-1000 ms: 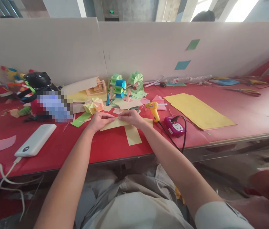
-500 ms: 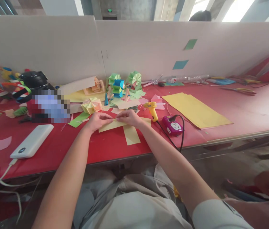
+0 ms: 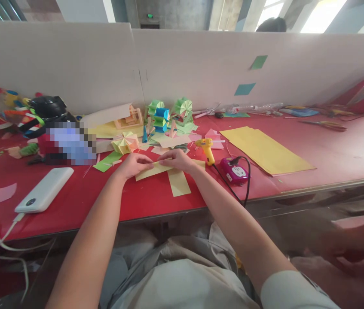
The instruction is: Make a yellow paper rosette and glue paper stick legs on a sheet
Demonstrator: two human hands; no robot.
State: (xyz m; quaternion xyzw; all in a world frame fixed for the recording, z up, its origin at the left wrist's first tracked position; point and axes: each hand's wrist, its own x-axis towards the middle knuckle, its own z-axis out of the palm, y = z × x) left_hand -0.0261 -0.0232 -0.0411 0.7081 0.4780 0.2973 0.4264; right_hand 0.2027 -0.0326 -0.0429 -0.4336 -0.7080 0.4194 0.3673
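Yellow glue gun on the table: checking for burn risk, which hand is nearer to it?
Right. The right hand sits just left of the glue gun; the left hand is farther left, both pinching the yellow paper strip.

Paper strip (image 3: 151, 171) on table (image 3: 330, 150), glue gun (image 3: 207, 149) right, power bank (image 3: 44, 195) left, paper crafts (image 3: 165, 118) behind.

On the red table (image 3: 330, 154) you have a pale yellow paper strip (image 3: 178, 182), a yellow glue gun (image 3: 207, 149), a magenta socket (image 3: 235, 170), a white power bank (image 3: 44, 195) and green-and-blue paper fans (image 3: 169, 113).
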